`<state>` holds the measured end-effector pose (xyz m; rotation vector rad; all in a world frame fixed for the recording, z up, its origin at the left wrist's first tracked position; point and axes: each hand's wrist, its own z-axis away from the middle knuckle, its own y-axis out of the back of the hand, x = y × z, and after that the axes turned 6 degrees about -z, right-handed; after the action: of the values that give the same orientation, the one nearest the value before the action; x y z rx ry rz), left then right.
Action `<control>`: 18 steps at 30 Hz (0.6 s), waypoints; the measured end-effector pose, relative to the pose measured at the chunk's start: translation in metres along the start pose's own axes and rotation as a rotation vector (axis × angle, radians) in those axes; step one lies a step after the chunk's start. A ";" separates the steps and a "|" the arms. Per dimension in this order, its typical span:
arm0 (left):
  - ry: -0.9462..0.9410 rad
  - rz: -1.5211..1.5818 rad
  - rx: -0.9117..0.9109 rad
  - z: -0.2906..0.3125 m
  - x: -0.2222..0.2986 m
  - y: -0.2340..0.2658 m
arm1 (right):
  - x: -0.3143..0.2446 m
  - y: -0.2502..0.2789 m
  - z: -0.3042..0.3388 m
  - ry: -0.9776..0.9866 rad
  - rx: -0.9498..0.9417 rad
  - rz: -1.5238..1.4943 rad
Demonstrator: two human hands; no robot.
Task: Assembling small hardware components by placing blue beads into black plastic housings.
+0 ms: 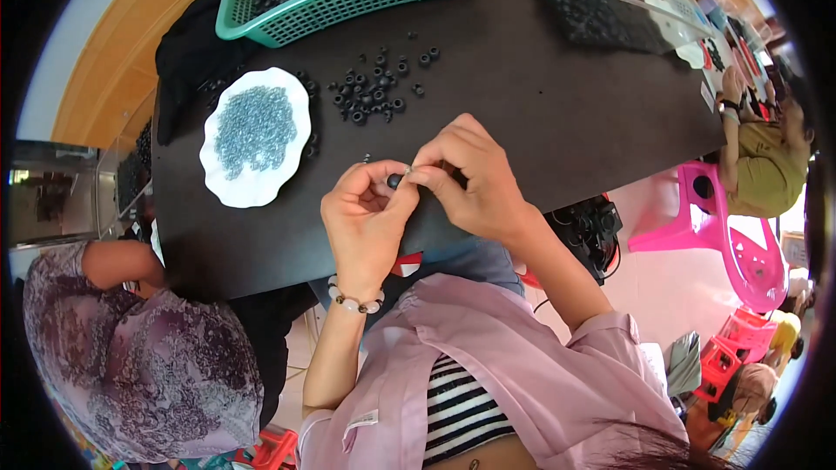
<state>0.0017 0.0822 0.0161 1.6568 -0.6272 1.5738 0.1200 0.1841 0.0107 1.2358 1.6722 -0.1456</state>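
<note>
Above the front edge of the dark table, my left hand [370, 204] is closed, its fingers round a small black round piece [394, 180]. My right hand [461, 176] pinches with thumb and forefinger against my left fingertips, on a tiny pale piece [411, 171] too small to name. The fingertips of both hands meet there. Beyond them lies a loose pile of small black round pieces [370, 94], some showing a hole. To the left, a white wavy-rimmed plate [212, 183] carries many tiny clear bluish pieces [255, 130].
A green plastic basket [366, 2] full of black pieces stands at the far side of the table [557, 113]. Clear bins [649, 4] are at the far right. Black cloth [196, 57] lies far left. A person in a patterned top [139, 357] sits close on my left; pink chair [749, 252] to the right.
</note>
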 end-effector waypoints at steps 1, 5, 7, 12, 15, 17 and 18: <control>0.002 0.058 -0.022 0.001 0.000 0.001 | -0.002 0.001 0.002 -0.088 -0.001 -0.150; -0.087 0.066 -0.005 0.002 0.006 0.000 | 0.002 0.007 -0.001 -0.178 -0.046 -0.370; -0.084 0.092 0.001 0.002 0.005 0.002 | 0.001 0.006 -0.006 -0.179 -0.032 -0.378; 0.263 0.318 -0.138 -0.005 0.006 0.012 | 0.010 0.008 -0.020 0.234 0.006 -0.022; 0.345 0.474 -0.209 -0.009 0.002 0.024 | 0.006 0.004 -0.023 0.306 0.015 0.025; 0.383 0.517 -0.223 -0.011 0.002 0.027 | 0.006 0.001 -0.026 0.301 -0.004 0.028; 0.410 0.558 -0.241 -0.014 0.002 0.029 | 0.006 -0.001 -0.028 0.305 -0.015 0.036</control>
<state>-0.0291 0.0759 0.0227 0.9775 -1.0641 2.0560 0.1020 0.2042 0.0191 1.3268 1.9052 0.0821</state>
